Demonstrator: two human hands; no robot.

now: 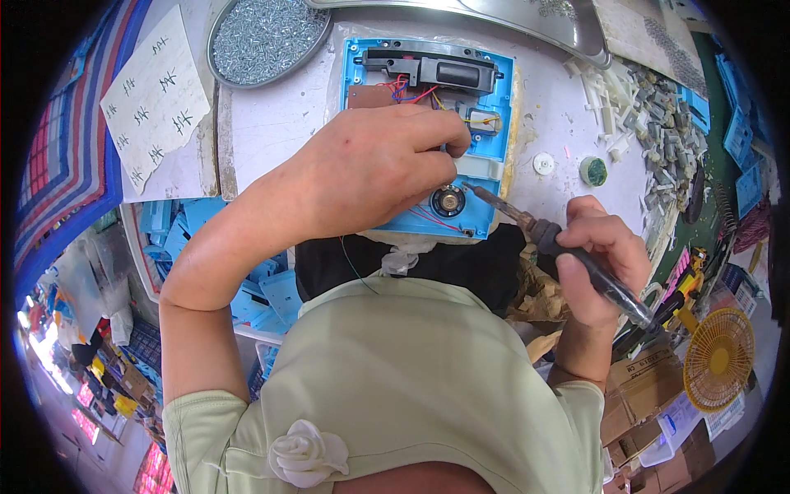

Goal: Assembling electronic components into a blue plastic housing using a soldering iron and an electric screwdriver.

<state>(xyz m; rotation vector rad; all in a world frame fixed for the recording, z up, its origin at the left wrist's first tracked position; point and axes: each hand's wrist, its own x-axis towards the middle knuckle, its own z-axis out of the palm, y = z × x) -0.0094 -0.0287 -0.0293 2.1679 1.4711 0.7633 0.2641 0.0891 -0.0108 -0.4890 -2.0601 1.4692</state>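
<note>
Two bare hands on this one. The left hand [374, 165] is curled over the middle of an open blue plastic casing [504, 78], fingers bent in close together; fingertips are mostly hidden, so can't tell if it's pinching anything. The right hand [615, 240] has a soldering iron [547, 236] wrapped by its dark handle, tip pointing left, right by the round speaker [448, 201] (can't tell if it's touching).

The casing lies open on the worktable, straight ahead of the person. Inside, there's a long black plastic module [436, 72] along the far edge, a brown circuit board [368, 97] partly behind the left hand, plus red, blue and yellow wires. Right of the casing: a white disc [543, 163] and a small round tub [592, 171] with green stuff inside.
</note>
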